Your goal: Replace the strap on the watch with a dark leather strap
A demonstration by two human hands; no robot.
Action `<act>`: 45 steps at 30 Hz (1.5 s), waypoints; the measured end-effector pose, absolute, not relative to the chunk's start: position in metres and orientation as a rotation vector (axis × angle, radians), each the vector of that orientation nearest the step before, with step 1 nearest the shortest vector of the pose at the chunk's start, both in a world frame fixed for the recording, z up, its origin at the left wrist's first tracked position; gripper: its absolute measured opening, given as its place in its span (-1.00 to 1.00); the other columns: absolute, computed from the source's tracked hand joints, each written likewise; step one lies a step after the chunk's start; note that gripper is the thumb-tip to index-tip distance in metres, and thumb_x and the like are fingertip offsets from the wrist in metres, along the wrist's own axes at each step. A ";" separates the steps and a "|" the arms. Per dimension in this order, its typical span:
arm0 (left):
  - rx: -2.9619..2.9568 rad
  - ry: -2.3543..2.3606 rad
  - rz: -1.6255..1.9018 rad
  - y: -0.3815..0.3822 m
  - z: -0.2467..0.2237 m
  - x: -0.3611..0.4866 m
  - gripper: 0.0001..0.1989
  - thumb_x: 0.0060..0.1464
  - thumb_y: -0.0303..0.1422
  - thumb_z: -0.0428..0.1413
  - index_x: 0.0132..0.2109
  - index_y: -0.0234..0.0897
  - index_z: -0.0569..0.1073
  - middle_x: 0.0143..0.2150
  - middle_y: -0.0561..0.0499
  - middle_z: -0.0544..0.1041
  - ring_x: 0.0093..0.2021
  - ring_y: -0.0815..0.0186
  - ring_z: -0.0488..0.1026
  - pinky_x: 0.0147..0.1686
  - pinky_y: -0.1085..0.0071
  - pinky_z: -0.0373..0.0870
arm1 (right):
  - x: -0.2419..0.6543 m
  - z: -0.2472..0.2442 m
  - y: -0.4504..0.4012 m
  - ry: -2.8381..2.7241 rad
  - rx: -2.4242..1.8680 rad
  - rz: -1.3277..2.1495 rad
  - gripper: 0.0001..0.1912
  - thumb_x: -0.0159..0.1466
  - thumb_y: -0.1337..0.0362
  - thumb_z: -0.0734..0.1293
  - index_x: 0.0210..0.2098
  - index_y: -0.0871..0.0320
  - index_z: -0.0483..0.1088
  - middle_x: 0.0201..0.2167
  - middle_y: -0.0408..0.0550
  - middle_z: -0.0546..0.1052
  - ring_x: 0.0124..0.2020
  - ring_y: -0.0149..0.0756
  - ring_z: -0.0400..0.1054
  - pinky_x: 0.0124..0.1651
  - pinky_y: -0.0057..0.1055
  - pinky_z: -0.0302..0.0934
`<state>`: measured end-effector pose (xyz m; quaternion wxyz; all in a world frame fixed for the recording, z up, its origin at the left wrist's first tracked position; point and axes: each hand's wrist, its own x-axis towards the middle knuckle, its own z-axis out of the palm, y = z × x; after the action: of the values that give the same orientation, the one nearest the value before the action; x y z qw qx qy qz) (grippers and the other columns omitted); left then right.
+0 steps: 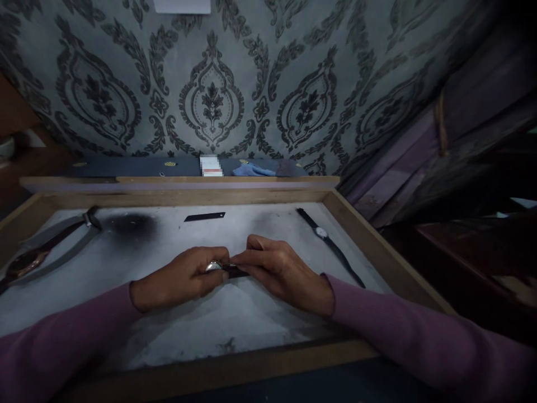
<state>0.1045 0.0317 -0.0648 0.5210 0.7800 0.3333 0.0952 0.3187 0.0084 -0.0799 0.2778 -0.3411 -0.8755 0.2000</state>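
Note:
My left hand (187, 275) is closed around a wristwatch (213, 266) with a round, shiny silver case, held between thumb and fingers just above the white board. A dark strap (238, 274) extends from the case towards my right hand (283, 271). Those right fingers are pinched together against the watch's edge, where a thin, small piece shows at their tips. It is too small and dim to name. The fingers cover much of the strap. Beyond my hands a dark, flat blade (205, 216) with a slanted end and a small hole lies on the board.
A second wristwatch (321, 232) with a dark strap lies stretched out at right. Another larger watch (26, 262) sits at far left by a grey strap. A raised wooden rim (184, 197) borders the white surface (201, 330). Behind are a blue cloth (254, 169) and patterned wall.

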 end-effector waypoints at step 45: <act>1.871 0.770 0.258 0.033 -0.069 0.102 -0.89 0.17 -0.37 -0.01 -0.26 -0.30 0.37 -0.49 0.16 0.19 -0.50 0.42 0.13 -0.53 0.51 0.09 | 0.318 -0.078 0.010 -2.361 -0.893 0.565 -0.77 0.37 0.39 0.20 -0.18 0.23 0.51 -0.45 -0.12 0.30 -0.46 -0.43 0.24 -0.41 -0.51 0.13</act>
<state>0.1020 0.0329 -0.0688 0.5235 0.7816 0.3218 0.1076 0.3179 0.0103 -0.0782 0.2739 -0.3319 -0.8779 0.2099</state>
